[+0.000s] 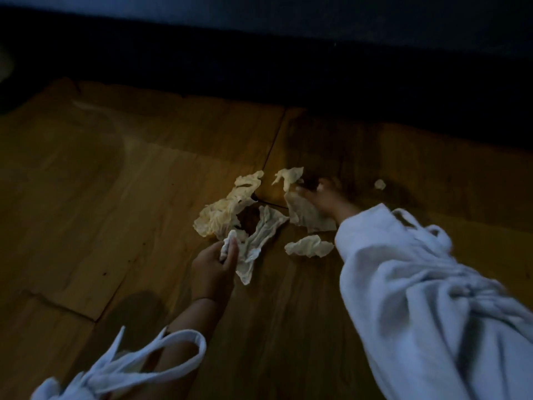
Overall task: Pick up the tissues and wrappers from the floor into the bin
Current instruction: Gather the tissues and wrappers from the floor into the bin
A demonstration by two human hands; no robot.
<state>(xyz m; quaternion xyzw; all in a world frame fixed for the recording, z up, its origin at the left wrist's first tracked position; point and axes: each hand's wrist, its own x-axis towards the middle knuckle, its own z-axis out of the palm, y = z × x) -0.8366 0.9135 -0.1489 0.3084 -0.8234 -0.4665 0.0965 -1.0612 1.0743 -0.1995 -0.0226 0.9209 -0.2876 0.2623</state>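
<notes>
Several crumpled white tissues lie in a cluster on the dim wooden floor. My left hand is closed on a small balled tissue, beside a long twisted tissue. My right hand presses down on a flat tissue, with another tissue at its fingertips. A large creased tissue lies left of centre, a smaller one under my right sleeve edge, and a tiny scrap sits to the right. No bin or wrapper is in view.
A dark furniture base or wall runs along the far edge of the floor. Loose white sleeves hang from both arms over the floor. Floorboard seams cross near the tissues.
</notes>
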